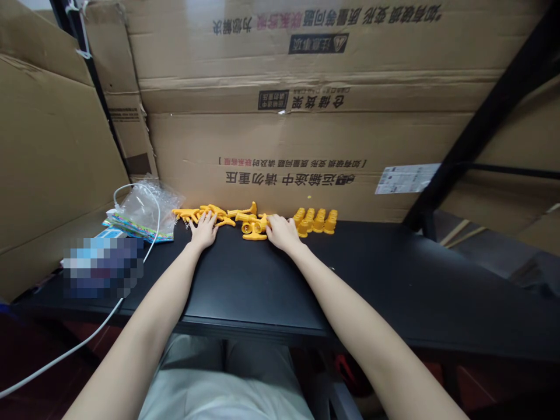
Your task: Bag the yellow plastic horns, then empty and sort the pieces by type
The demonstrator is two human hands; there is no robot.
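While I am reaching both arms out across the black table (pixel 262 286), my left hand (pixel 203 229) is resting flat with fingers spread over the loose yellow plastic pieces (pixel 205 213) near the cardboard wall (pixel 280 146), gripping nothing. My right hand (pixel 282 232) is touching the small yellow cluster (pixel 254 226) just beside it; whether its fingers are closing on a piece I cannot tell, since the hand is hiding them. To the right, the finished yellow pieces (pixel 315 221) are standing in neat rows, close to my right knuckles. I am judging the main risk to be a sideways brush of that hand toppling the rows. The loose pieces are lying tangled, so lifting one is likely dragging others along. The white cable (pixel 131 280) and the plastic bag (pixel 146 210) are lying near my left forearm, where a snag could pull them.
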